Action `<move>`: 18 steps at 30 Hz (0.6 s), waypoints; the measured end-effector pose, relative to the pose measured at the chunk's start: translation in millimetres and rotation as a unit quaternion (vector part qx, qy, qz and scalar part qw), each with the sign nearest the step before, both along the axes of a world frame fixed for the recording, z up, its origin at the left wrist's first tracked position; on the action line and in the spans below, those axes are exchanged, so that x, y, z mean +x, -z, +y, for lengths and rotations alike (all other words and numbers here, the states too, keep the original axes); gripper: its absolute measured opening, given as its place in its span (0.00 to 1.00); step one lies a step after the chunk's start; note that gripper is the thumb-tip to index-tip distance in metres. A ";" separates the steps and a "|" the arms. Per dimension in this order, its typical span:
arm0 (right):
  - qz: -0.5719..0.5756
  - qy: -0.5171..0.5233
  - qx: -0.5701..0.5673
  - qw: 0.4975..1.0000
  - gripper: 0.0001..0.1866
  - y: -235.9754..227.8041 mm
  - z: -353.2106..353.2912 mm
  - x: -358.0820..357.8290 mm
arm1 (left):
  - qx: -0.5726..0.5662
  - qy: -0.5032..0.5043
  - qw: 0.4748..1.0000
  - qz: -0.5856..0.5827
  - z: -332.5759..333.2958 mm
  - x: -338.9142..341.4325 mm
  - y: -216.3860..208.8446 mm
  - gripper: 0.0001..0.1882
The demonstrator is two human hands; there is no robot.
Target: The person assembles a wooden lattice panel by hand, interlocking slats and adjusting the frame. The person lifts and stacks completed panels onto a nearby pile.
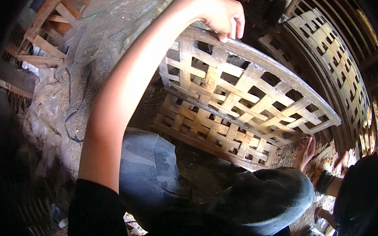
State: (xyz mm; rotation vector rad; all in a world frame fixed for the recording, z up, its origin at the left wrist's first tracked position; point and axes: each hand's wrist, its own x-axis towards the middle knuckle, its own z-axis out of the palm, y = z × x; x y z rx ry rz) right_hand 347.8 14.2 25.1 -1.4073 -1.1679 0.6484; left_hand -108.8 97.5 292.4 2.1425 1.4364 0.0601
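Note:
My left arm (123, 91) reaches up and across, and my left hand (226, 20) is closed over the upper rim of a woven bamboo panel (242, 83). The panel has a wooden frame and stands tilted above a second woven section (217, 127). Close to its lower right edge is my right hand (304, 152), fingers stretched upward; whether they touch the panel I cannot tell. My knee hides that hand's wrist. Further right, a dark sleeve (359, 194) and pinkish fingers (344, 159) show, and whose fingers they are is unclear.
More woven panels (329, 55) lean stacked at the right, beside slatted wood (363, 19). Wrinkled plastic sheeting (47, 108) and a dark cord (71, 120) lie at the left, near a wooden frame (40, 61). My bent knees (274, 199) fill the front.

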 end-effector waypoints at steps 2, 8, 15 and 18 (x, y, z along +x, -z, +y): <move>0.002 0.011 0.020 1.000 0.20 3.2 4.4 -2.8 | 0.010 -0.011 1.000 0.007 -3.5 0.7 0.0 0.18; 0.009 0.001 0.016 1.000 0.20 3.9 9.8 -2.9 | 0.000 -0.024 1.000 -0.011 -5.7 -2.4 2.7 0.18; 0.007 -0.004 0.011 1.000 0.19 4.5 9.5 1.3 | -0.015 -0.002 0.999 -0.028 2.6 -8.7 7.9 0.17; 0.014 -0.009 0.003 1.000 0.19 7.0 9.9 -1.4 | -0.015 -0.003 1.000 -0.018 -1.1 -10.4 3.7 0.19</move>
